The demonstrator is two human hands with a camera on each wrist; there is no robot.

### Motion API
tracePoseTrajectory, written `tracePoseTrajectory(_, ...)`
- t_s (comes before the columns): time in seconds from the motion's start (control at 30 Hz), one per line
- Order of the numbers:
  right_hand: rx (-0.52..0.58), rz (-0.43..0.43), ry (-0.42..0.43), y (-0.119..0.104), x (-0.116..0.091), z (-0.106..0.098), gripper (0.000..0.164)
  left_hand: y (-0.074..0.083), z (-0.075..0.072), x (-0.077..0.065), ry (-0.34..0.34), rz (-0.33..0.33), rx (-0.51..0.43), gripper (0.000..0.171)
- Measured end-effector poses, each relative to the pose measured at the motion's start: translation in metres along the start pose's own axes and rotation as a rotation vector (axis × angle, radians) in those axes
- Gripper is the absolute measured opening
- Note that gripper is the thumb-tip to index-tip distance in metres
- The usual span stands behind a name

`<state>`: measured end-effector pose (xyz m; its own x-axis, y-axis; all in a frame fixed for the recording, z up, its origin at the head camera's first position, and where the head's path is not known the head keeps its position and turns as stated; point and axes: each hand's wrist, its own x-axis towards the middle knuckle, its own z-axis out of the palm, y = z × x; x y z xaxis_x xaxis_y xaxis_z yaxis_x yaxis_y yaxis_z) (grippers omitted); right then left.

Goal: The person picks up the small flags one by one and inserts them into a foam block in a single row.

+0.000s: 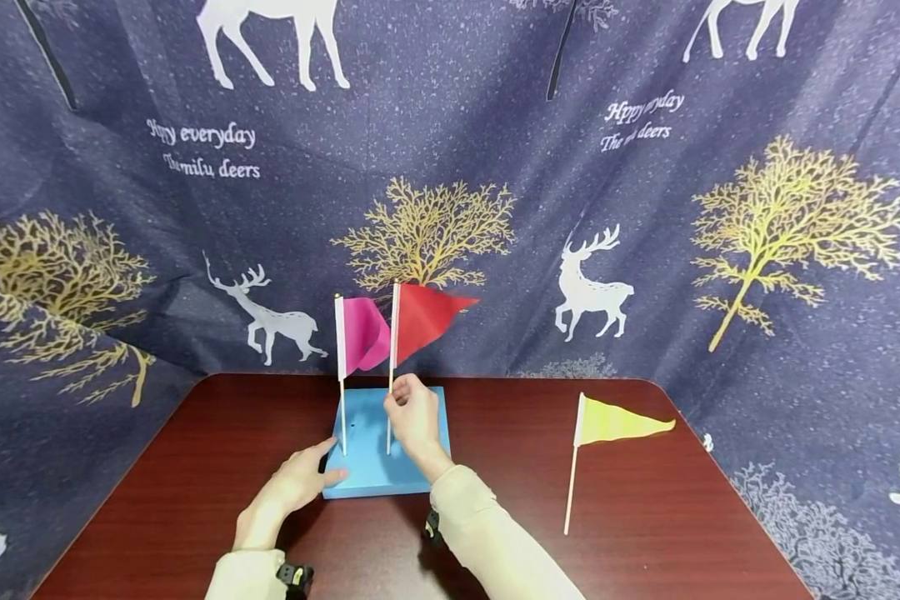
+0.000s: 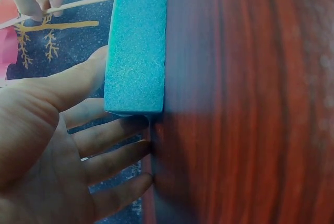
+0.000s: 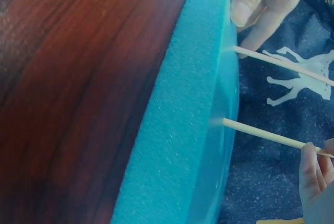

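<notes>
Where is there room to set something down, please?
The brown wooden table is bare between the blue foam block and yellow triangular fabric flag, and left of the left hand. The block is crowded: right hand, pink fabric flag, red triangular fabric flag.

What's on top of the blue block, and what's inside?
The pink flag and red flag stand on the blue block, the right hand pinching the red one's stick; the left hand touches the block. Any stick ends sunk inside are hidden.
</notes>
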<state>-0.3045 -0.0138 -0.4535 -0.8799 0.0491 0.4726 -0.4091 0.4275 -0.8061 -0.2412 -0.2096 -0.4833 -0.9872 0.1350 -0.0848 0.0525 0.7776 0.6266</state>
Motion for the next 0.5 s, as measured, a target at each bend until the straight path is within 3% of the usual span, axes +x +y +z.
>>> tracePoseTrajectory(0.5, -0.035, 0.011, 0.02, 0.004, -0.013, 0.01, 0.013, -0.001, 0.001, 0.001, -0.001, -0.019, 0.0, 0.072)
